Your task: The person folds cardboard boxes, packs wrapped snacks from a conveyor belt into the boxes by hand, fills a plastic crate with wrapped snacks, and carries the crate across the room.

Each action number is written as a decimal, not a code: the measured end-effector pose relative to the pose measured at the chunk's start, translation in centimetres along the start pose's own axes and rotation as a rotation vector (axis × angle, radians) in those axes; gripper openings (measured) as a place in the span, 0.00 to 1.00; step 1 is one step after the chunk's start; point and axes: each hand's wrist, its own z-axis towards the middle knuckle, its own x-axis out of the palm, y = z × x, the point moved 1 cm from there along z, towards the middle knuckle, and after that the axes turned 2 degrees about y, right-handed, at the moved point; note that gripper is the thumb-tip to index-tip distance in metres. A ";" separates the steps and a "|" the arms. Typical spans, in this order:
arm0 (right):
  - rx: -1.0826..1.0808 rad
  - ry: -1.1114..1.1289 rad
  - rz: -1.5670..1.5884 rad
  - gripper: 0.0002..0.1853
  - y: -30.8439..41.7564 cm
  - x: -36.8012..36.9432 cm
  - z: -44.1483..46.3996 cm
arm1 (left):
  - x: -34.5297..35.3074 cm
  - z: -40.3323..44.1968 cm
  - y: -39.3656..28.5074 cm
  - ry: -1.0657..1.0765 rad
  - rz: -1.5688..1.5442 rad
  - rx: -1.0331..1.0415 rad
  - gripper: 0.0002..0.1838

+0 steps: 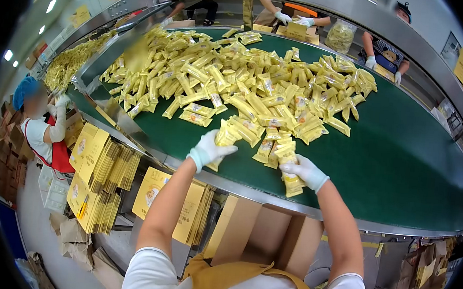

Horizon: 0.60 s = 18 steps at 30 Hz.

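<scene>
My left hand (pixel 211 149), in a white glove, is closed around yellow snack packets (pixel 227 134) near the belt's front edge. To its right, my gloved right hand (pixel 306 172) grips more yellow packets (pixel 289 160), held upright with their lower ends toward me. How many packets each hand has cannot be made out. Just beyond both hands spreads a large heap of the same wrapped packets (pixel 262 87) on the green conveyor belt (pixel 390 172). A few loose packets (pixel 264 150) lie between my hands.
Below the belt's metal edge stands an open cardboard box (pixel 265 235). Stacks of flat yellow cartons (pixel 97 162) are at the left, beside a person in a red apron (pixel 50 132). Across the belt, gloved co-workers (pixel 294 19) handle boxes. A clear bag of packets (pixel 340 36) stands there.
</scene>
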 end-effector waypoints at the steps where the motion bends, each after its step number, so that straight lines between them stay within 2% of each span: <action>1: 0.036 0.002 -0.068 0.33 -0.4 0.2 1.4 | -0.9 0.9 -0.9 0.034 0.067 -0.062 0.44; 2: 0.012 0.032 -0.119 0.34 -0.5 0.6 2.4 | -1.1 1.5 -1.6 0.007 0.250 -0.037 0.43; 5: -0.032 -0.105 -0.266 0.46 -1.1 1.3 2.9 | 0.3 3.9 -0.2 0.257 0.122 -0.201 0.46; 6: -0.080 -0.255 -0.522 0.56 -1.5 1.6 2.2 | 0.6 4.0 -0.3 0.270 0.184 -0.173 0.47; 7: -0.121 -0.281 -0.567 0.62 -2.0 1.9 1.3 | 1.0 3.8 -0.6 0.215 0.374 -0.129 0.48; 8: -0.183 -0.285 -0.610 0.62 -3.0 1.8 1.4 | 1.6 3.9 -0.3 0.221 0.540 -0.061 0.52; 9: -0.185 -0.282 -0.601 0.58 -3.8 1.5 2.0 | 3.0 3.2 0.8 0.010 0.722 0.033 0.51; 10: -0.245 -0.313 -0.643 0.48 -4.4 1.5 2.7 | 2.8 2.0 -0.6 0.048 0.744 -0.045 0.54; 11: -0.270 -0.142 -0.258 0.38 -2.5 2.5 2.6 | 2.9 1.4 -1.3 0.066 0.780 -0.038 0.54; 12: -0.326 -0.230 -0.289 0.31 -4.0 2.2 3.8 | 3.7 1.8 -0.2 0.010 0.844 -0.005 0.52; 15: -0.212 -0.266 -0.099 0.31 -3.5 2.9 4.9 | 4.3 1.6 -0.1 -0.012 0.849 -0.045 0.49; 18: -0.239 -0.214 -0.133 0.34 -3.7 2.8 5.0 | 4.0 1.2 -0.8 0.028 0.838 -0.075 0.52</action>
